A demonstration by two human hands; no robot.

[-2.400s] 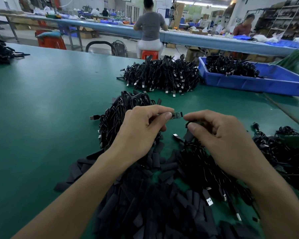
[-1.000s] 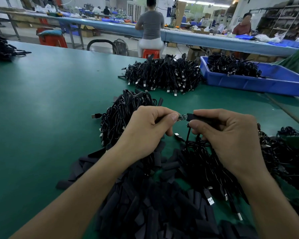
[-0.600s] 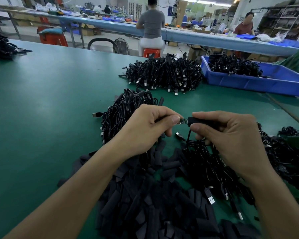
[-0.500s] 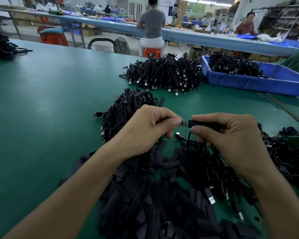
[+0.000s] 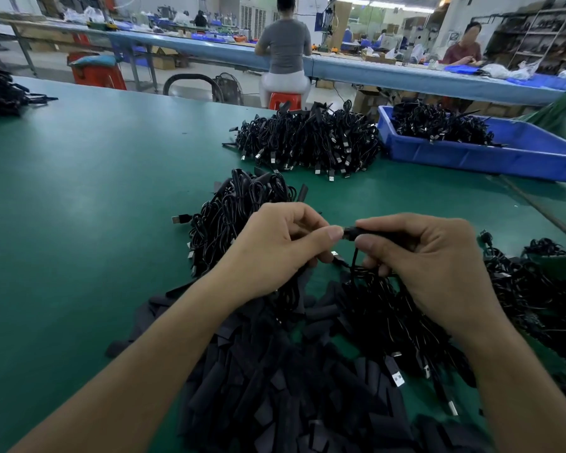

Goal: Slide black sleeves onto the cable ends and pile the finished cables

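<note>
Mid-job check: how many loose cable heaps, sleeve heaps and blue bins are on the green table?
Loose cable heaps: 4
Sleeve heaps: 1
Blue bins: 1, holding more cables
Total: 6

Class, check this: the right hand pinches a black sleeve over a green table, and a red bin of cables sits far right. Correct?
No. The head view shows the bin of cables is blue, not red. The rest holds: the right hand pinches the black sleeve over the green table.
</note>
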